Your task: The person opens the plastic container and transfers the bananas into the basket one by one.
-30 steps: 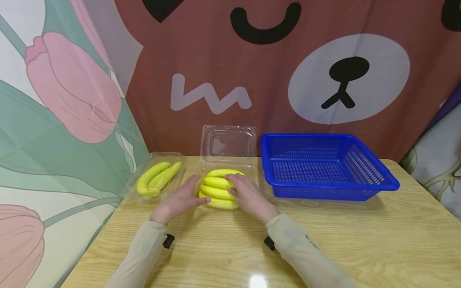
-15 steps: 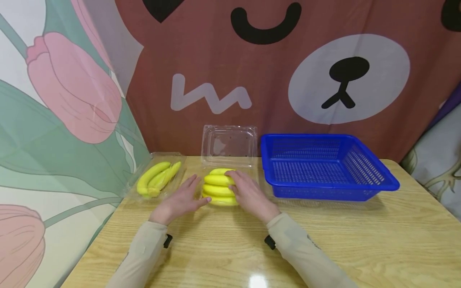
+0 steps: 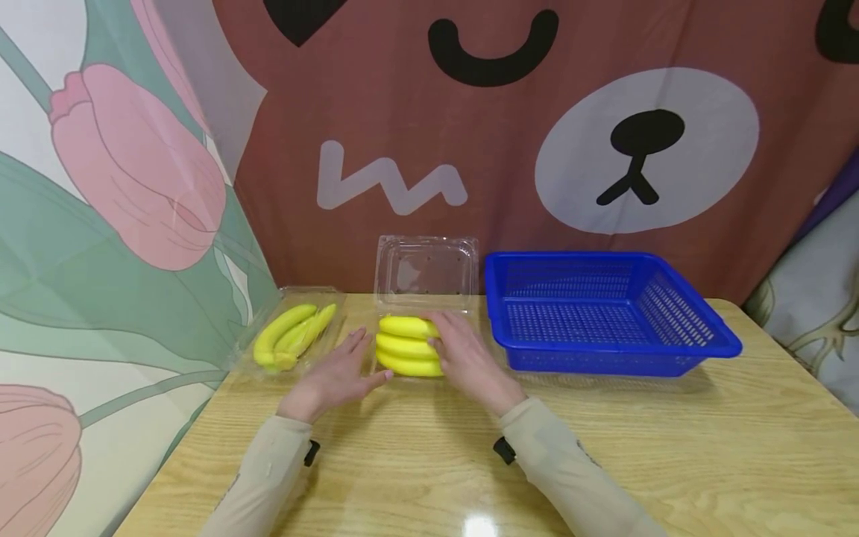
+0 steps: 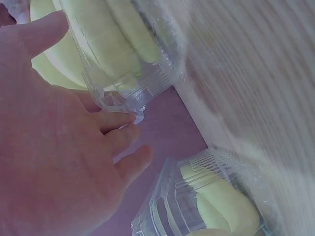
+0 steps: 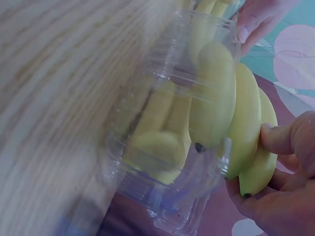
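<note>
A bunch of yellow bananas [image 3: 408, 347] lies in a clear plastic clamshell box [image 5: 162, 184], whose lid [image 3: 427, 270] stands upright behind it. My right hand [image 3: 470, 365] grips the bunch at its right end. In the right wrist view, the thumb presses the upper bananas [image 5: 248, 120] and the fingers curl beneath their tips. My left hand [image 3: 332, 380] is at the box's left side. Its fingers are extended, and some touch the box rim in the left wrist view, where the palm [image 4: 54, 147] shows no fruit in it.
Left of my hands is another clear box [image 3: 329, 294] with bananas [image 3: 288, 335] inside. A blue slotted basket [image 3: 614, 358] stands at the right on the wooden table [image 3: 429, 462]. A printed cloth [image 3: 496, 186] hangs along the table's back edge.
The bunch has shifted slightly back and turned in the box, so fewer bananas show to the head camera. My right hand has moved with it a little; the left hand stays almost still.
</note>
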Demonstrator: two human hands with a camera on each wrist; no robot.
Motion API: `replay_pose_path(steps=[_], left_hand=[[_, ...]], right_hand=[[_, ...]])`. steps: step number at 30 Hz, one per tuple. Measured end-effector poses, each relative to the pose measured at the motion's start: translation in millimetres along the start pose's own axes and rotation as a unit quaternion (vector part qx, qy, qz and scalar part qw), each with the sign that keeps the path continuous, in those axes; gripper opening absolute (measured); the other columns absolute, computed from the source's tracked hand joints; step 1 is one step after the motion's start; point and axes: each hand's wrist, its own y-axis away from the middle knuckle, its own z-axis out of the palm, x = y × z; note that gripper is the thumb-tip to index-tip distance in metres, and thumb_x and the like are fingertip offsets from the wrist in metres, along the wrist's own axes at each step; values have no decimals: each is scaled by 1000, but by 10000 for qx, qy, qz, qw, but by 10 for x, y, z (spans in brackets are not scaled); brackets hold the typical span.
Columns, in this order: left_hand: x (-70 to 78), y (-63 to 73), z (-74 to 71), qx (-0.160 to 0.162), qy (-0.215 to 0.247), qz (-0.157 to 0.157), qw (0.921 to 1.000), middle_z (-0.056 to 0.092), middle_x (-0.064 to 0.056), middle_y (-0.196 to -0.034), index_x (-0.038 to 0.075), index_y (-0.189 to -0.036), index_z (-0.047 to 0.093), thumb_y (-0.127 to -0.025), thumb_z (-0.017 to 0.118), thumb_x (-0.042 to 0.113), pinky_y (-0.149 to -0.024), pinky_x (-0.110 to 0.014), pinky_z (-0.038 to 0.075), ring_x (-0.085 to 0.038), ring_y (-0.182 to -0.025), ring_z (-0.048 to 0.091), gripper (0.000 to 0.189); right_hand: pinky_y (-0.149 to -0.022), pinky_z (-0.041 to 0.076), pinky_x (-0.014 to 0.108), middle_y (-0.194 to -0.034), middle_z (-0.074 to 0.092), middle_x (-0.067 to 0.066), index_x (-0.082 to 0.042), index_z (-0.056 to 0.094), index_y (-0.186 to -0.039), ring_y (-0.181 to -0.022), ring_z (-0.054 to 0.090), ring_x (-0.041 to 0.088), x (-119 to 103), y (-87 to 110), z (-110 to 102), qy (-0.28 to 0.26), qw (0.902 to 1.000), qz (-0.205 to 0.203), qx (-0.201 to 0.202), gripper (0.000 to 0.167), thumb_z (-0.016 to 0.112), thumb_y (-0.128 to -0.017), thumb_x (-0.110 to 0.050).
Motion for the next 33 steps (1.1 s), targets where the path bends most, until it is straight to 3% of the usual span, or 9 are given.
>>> replay_pose_path(steps=[15, 33], left_hand=[[0, 5, 11, 39, 58, 28, 10000, 9, -16, -163, -2, -155, 20, -95, 53, 58, -116, -51, 18, -32, -148, 10, 91], [-6, -6, 17, 0, 8, 50, 10000, 7, -15, -163, -1, -155, 18, -97, 52, 55, -117, -49, 17, -31, -149, 8, 88]], right_hand=[[-93, 47, 39, -120, 59, 6, -10, 54, -135, -109, 55, 23, 5, -24, -256, -7, 9985, -57, 547, 43, 64, -94, -2], [-83, 47, 38, -118, 58, 9, -5, 54, -131, -101, 51, 25, 50, -13, -629, -195, 9921, -262, 1212, 37, 61, -95, 2]])
